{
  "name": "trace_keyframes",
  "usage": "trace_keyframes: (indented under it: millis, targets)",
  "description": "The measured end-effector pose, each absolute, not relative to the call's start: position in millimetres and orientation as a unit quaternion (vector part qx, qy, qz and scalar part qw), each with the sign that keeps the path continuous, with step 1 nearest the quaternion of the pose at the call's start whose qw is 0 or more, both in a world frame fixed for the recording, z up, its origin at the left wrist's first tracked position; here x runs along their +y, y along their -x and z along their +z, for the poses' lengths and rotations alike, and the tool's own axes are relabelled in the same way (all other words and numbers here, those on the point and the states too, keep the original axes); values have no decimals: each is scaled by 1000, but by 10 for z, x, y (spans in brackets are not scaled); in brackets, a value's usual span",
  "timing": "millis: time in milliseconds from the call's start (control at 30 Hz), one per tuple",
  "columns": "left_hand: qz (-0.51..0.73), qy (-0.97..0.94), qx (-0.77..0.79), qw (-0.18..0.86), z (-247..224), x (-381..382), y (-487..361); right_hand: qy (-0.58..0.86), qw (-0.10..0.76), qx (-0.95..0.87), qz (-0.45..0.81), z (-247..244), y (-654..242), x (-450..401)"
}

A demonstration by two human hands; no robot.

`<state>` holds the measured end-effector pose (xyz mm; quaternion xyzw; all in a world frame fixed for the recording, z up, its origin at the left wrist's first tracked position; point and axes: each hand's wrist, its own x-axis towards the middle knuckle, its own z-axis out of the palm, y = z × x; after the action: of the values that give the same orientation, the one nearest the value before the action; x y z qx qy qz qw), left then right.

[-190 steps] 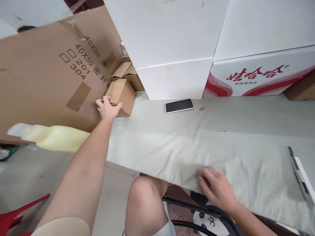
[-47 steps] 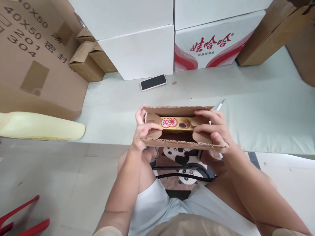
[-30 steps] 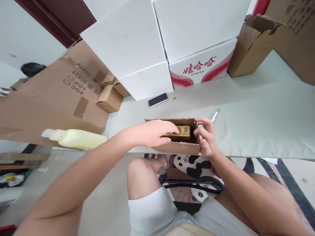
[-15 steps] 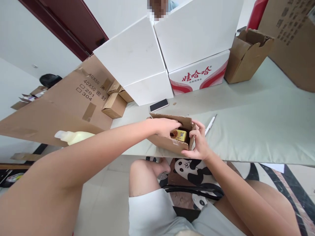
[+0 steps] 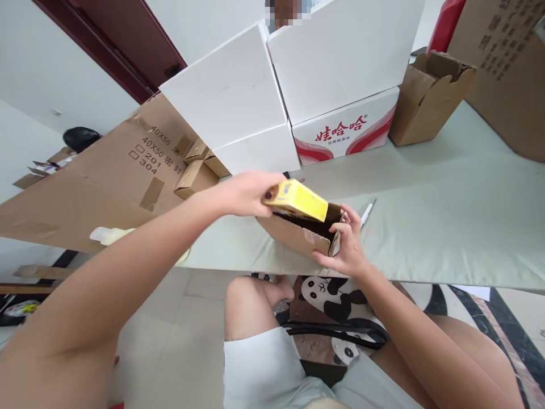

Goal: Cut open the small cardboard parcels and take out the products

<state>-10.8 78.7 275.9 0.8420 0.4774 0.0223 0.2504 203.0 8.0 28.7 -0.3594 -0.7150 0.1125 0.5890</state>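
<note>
Yellow, printed card is the material of the box (image 5: 303, 200) which the left hand (image 5: 255, 193) holds in the head view. This hand is closed around the left end of the box; some fingers are hidden, so I cannot tell where each one presses. The box is above the mouth of the carton (image 5: 289, 236) and extends from the left hand to the right. Its long axis follows roughly the carton's length, with the right end lower; if this end touches the carton, I cannot tell. The right hand (image 5: 346, 244) pinches the carton's right end wall, near the low end of the box.

The print on the box is too blurred to read. Beyond the carton, a white case (image 5: 344, 133) carries 娃哈哈 in red, with 饮用纯净水 smaller below it. To the left of the carton, a big brown box (image 5: 123, 179) shows "40X50" twice, "201" and "304". Just right of the carton, a pen-like tool (image 5: 368, 213) lies on the cloth (image 5: 426, 227).
</note>
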Motion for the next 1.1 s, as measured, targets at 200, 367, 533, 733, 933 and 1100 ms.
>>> trace_keyframes:
  millis: [200,367,533,733,933,1100]
  targets:
    - [458,-638,509,353,2664,516,799,436,586,-681,53,323,-2196,184]
    - [516,-428,575,469,1494,187,970,516,592,-618,-1,370,-2492,290]
    - [465,-345,600,552,933,55,829,552,604,-569,-84,409,-2900,447]
    - [343,-404,585,614,1098,309,866,448,689,-533,-199,776,-2839,270]
    - [56,-529,521,668,1270,573,655,380,531,-734,187,804,-2045,18]
    - [-34,-555,500,664,1441,733,337,354,306,-664,583,527,-1903,78]
